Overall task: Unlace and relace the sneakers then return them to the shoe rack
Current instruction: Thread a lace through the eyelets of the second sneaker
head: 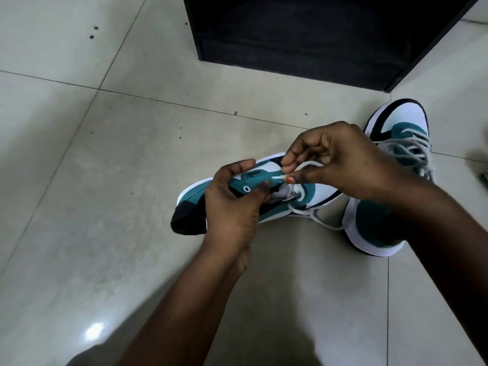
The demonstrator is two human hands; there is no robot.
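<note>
1. My left hand (232,207) grips the sneaker (264,196) I am working on, with my thumb pressed by the top lace hole (247,189).
2. This sneaker lies on its side on the floor (132,167), just in front of the dark shoe rack (317,35). Its long way runs left to right, heel on my left, toe on my right.
3. My right hand (340,159) pinches the tip of the white lace (309,165) between thumb and finger.
4. The lace tip sits just to the right of the hole, and it points at the hole. I think I push it left next. My right hand is the nearer one for that.
5. The other sneaker (383,223) stands to the right of the first one, touching it. Its laces (406,151) are all in.
6. I cannot see anything inside the shoe rack. It is too dark.
</note>
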